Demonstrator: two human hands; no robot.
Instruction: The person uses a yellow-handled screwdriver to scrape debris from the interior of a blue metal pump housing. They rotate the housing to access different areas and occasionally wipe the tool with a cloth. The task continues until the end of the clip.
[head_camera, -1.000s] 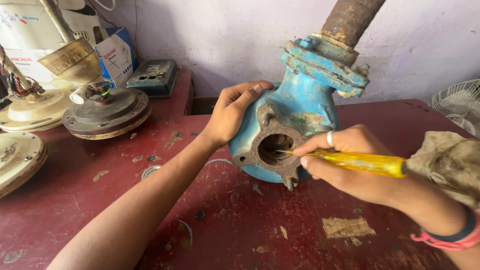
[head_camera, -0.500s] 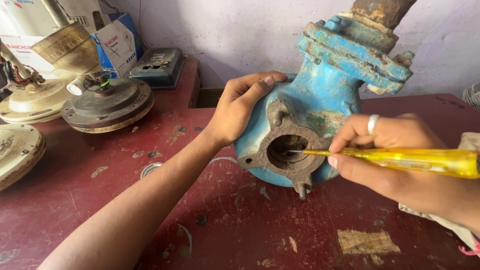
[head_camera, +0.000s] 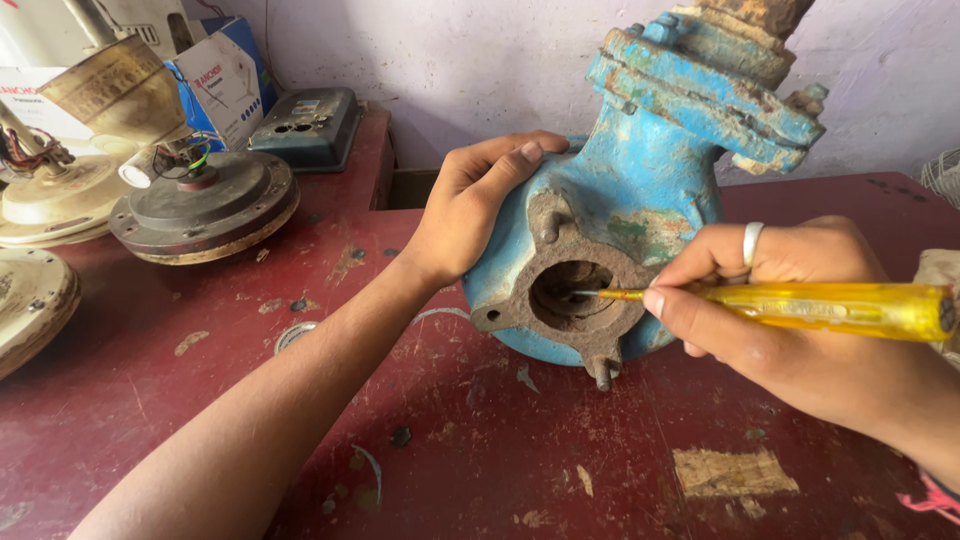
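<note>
Two fan motor housings crowd the left edge of the red worktable (head_camera: 200, 420) — a dark grey one (head_camera: 205, 205) with loose wires on top, and a cream one (head_camera: 50, 200) behind it near the far left corner. A grey switch box (head_camera: 305, 125) and a blue-and-white carton (head_camera: 225, 85) sit along the far edge against the wall. The blue cast-iron pump body (head_camera: 640, 200) stands near the middle of the table, toward its far edge, its rusty round flange opening (head_camera: 570, 295) facing the camera; a corroded pipe rises from its top.

The left hand (head_camera: 470, 205) reaches in from the lower left, fingers spread and wrapped over the pump's upper left side, thumb on top. The right hand (head_camera: 780, 310) comes from the right edge, fingers clamped on a yellow-handled screwdriver (head_camera: 830, 308) held almost level — its tip sits inside the flange opening. A ring shows on one finger.
</note>
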